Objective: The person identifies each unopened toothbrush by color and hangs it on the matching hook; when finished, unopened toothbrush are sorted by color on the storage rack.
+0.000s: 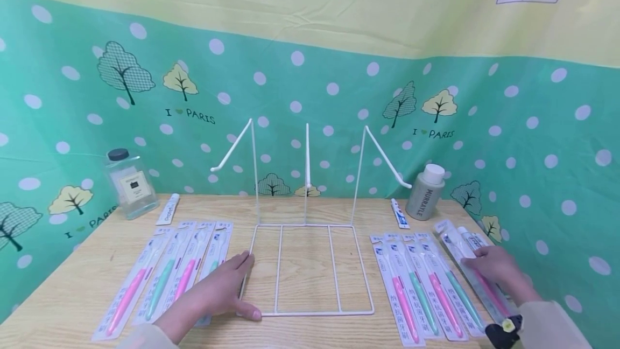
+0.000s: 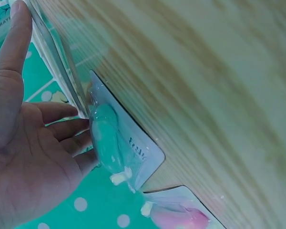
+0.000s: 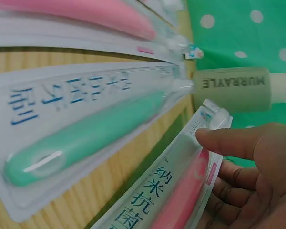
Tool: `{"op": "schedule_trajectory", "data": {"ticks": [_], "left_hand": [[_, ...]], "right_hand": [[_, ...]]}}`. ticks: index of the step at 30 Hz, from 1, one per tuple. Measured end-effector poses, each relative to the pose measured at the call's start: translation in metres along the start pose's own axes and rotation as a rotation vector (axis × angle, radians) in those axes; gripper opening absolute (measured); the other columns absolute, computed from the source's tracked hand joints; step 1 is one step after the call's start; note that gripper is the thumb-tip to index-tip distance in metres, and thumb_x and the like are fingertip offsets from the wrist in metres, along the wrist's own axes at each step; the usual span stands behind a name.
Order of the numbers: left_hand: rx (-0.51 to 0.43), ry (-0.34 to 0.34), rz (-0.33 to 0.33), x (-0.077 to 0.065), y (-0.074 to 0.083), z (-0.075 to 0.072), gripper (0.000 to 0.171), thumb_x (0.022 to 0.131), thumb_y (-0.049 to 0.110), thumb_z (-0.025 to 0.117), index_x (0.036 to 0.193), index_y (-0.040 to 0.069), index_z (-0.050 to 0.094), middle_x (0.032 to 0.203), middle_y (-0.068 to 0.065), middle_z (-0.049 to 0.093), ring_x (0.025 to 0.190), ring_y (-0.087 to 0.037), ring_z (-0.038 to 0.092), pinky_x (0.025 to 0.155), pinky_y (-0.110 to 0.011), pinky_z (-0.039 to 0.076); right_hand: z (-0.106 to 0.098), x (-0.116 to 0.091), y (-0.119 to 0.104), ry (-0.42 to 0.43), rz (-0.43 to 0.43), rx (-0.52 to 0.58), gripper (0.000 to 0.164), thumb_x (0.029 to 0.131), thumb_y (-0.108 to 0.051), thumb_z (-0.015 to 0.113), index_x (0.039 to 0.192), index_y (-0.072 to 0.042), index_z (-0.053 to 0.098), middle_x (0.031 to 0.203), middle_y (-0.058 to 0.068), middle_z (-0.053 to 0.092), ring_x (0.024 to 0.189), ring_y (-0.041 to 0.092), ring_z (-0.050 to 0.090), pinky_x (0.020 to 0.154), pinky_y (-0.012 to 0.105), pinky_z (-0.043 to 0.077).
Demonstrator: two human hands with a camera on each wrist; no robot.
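A white wire rack point(image 1: 310, 314) stands mid-table, its flat base toward me and three hooked arms rising at the back. My left hand point(image 1: 220, 287) rests at the base's left side, thumb by the front corner and fingers along the side wire. Beside it lie several packaged toothbrushes point(image 1: 128, 295), pink and green; the palm faces the rack in the left wrist view point(image 2: 38, 152). On the right, my right hand point(image 1: 499, 271) pinches a packaged pink toothbrush point(image 3: 181, 195) by its edge, thumb on the front. That pack lies tilted beside a row of packaged toothbrushes point(image 1: 445, 298).
A small toothpaste tube point(image 1: 168, 209) and a clear bottle with a black cap point(image 1: 133, 187) stand back left. Back right are another tube point(image 1: 400, 214) and a grey bottle point(image 1: 426, 193). One more tube point(image 1: 472, 237) lies behind my right hand. A patterned curtain point(image 1: 300, 85) backs the table.
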State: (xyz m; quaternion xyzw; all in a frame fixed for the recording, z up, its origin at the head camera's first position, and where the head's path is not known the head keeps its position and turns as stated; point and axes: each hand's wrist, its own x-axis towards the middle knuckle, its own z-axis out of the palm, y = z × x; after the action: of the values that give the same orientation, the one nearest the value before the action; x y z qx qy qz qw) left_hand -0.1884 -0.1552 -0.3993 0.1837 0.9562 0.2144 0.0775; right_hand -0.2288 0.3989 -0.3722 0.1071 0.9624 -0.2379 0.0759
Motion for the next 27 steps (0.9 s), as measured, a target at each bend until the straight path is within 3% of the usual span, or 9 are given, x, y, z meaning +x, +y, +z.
{"op": "schedule_trajectory", "data": {"ticks": [4, 5, 8, 11, 14, 17, 21, 27], "left_hand": [[-0.003, -0.006, 0.000, 0.000, 0.000, 0.000, 0.122, 0.048, 0.067, 0.069, 0.137, -0.007, 0.031, 0.142, -0.028, 0.025, 0.128, -0.044, 0.025, 0.103, -0.053, 0.026], [-0.007, -0.009, -0.001, 0.000, 0.000, 0.000, 0.122, 0.048, 0.067, 0.070, 0.137, -0.007, 0.031, 0.142, -0.028, 0.024, 0.128, -0.044, 0.025, 0.103, -0.053, 0.026], [-0.019, -0.017, -0.005, 0.000, 0.000, -0.001, 0.122, 0.048, 0.067, 0.070, 0.137, -0.008, 0.030, 0.142, -0.028, 0.023, 0.129, -0.043, 0.024, 0.103, -0.052, 0.026], [-0.025, -0.024, -0.009, 0.000, 0.001, -0.001, 0.122, 0.049, 0.066, 0.070, 0.137, -0.008, 0.030, 0.143, -0.028, 0.023, 0.129, -0.043, 0.025, 0.102, -0.052, 0.027], [-0.024, -0.029, -0.019, 0.000, 0.002, -0.002, 0.122, 0.049, 0.066, 0.070, 0.137, -0.008, 0.030, 0.143, -0.028, 0.023, 0.129, -0.042, 0.025, 0.102, -0.052, 0.027], [-0.020, -0.031, -0.022, 0.000, 0.002, -0.002, 0.122, 0.049, 0.066, 0.070, 0.137, -0.009, 0.030, 0.142, -0.028, 0.023, 0.129, -0.042, 0.026, 0.102, -0.052, 0.027], [-0.020, -0.030, -0.016, 0.000, 0.002, -0.003, 0.123, 0.048, 0.066, 0.070, 0.136, -0.009, 0.030, 0.142, -0.028, 0.024, 0.128, -0.043, 0.026, 0.102, -0.052, 0.027], [-0.011, -0.025, -0.007, 0.000, 0.001, -0.002, 0.123, 0.048, 0.066, 0.070, 0.136, -0.010, 0.030, 0.142, -0.028, 0.024, 0.128, -0.043, 0.025, 0.103, -0.052, 0.026]], "right_hand": [[-0.011, -0.009, -0.006, 0.026, -0.052, 0.010, 0.075, 0.082, -0.049, 0.058, 0.115, 0.017, 0.045, 0.109, 0.037, 0.049, 0.091, 0.044, 0.052, 0.068, 0.047, 0.048], [-0.014, -0.011, -0.008, 0.036, -0.060, 0.024, 0.070, 0.083, -0.048, 0.057, 0.108, 0.016, 0.048, 0.098, 0.035, 0.052, 0.084, 0.041, 0.053, 0.065, 0.044, 0.048], [-0.021, -0.019, -0.019, 0.067, -0.088, 0.049, 0.053, 0.086, -0.044, 0.056, 0.088, 0.009, 0.051, 0.073, 0.020, 0.051, 0.066, 0.028, 0.050, 0.054, 0.034, 0.044], [-0.028, -0.027, -0.028, 0.097, -0.111, 0.068, 0.044, 0.087, -0.040, 0.056, 0.083, 0.004, 0.052, 0.069, 0.009, 0.050, 0.063, 0.019, 0.045, 0.050, 0.028, 0.039], [-0.034, -0.033, -0.037, 0.116, -0.144, 0.065, 0.049, 0.087, -0.043, 0.055, 0.098, 0.005, 0.057, 0.087, 0.016, 0.059, 0.072, 0.022, 0.051, 0.054, 0.029, 0.044], [-0.037, -0.037, -0.045, 0.110, -0.146, 0.084, 0.059, 0.086, -0.049, 0.054, 0.108, 0.006, 0.054, 0.100, 0.025, 0.058, 0.078, 0.025, 0.055, 0.058, 0.032, 0.048], [-0.036, -0.042, -0.058, 0.090, -0.158, 0.148, 0.070, 0.084, -0.053, 0.054, 0.122, 0.006, 0.047, 0.111, 0.027, 0.056, 0.085, 0.026, 0.059, 0.063, 0.035, 0.052], [-0.030, -0.054, -0.081, 0.075, -0.290, 0.323, 0.056, 0.086, -0.045, 0.057, 0.120, -0.001, 0.052, 0.109, 0.017, 0.061, 0.089, 0.019, 0.061, 0.070, 0.031, 0.053]]}}
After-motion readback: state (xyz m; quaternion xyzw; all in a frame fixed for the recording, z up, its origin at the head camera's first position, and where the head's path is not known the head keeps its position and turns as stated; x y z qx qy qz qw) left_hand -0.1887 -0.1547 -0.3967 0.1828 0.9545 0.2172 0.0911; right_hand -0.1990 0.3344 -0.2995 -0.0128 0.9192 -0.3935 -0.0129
